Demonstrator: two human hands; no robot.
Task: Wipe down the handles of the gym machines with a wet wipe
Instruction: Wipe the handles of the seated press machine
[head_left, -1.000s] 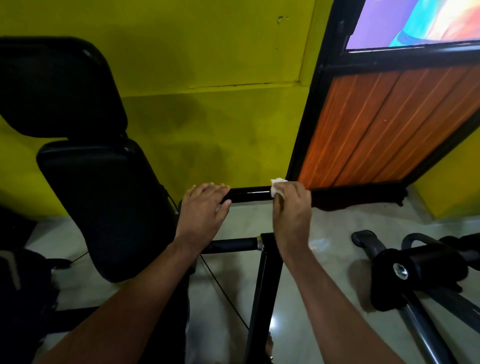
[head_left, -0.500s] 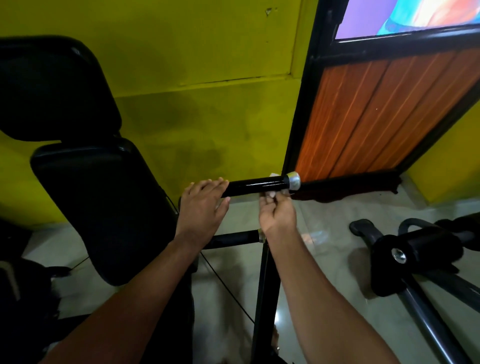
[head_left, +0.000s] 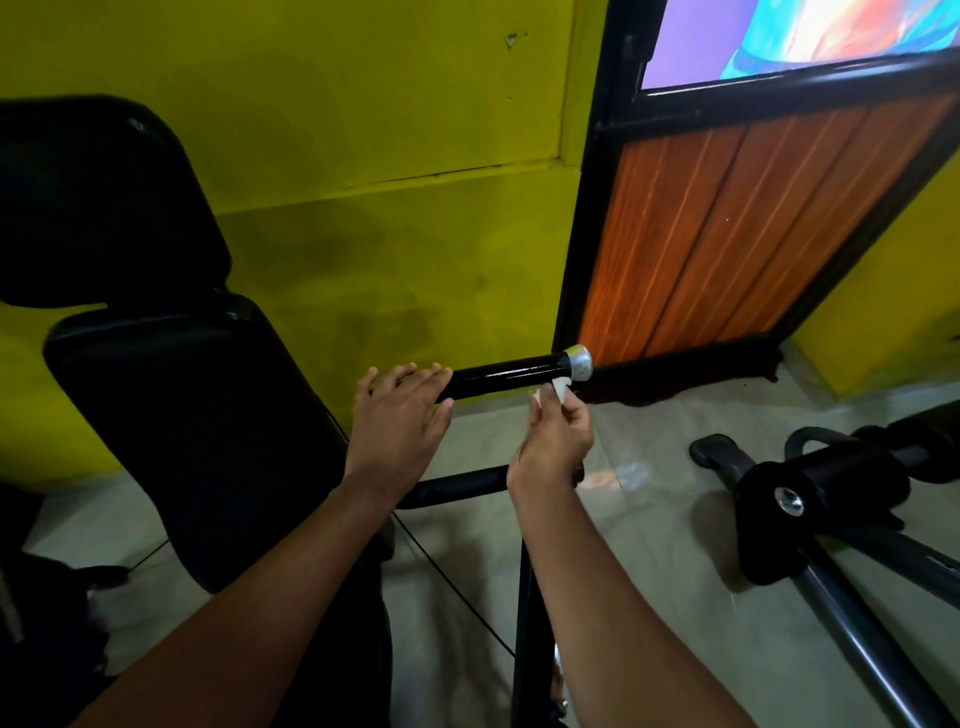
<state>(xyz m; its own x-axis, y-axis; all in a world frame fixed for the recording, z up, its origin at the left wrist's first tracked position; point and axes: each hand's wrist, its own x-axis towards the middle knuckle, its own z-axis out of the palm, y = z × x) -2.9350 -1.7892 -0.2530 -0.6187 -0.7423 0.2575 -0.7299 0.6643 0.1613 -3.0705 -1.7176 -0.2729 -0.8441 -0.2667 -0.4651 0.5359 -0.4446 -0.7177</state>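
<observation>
In the head view, your left hand (head_left: 400, 415) is resting on the inner end of the black handle (head_left: 509, 375) with straight fingers. Your right hand (head_left: 553, 441) is pinching the wet wipe (head_left: 558, 387) just under the silver end cap (head_left: 579, 362). This handle is probably nearing its finish, while the lower bar (head_left: 462, 486) is seemingly waiting.

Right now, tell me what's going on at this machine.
A person is wiping down a gym machine's black handle. The left hand rests on the handle's inner end, fingers laid over the top. The right hand pinches a white wet wipe just below the handle's outer end, by the silver end cap. The machine's black padded backrest stands to the left.
</observation>
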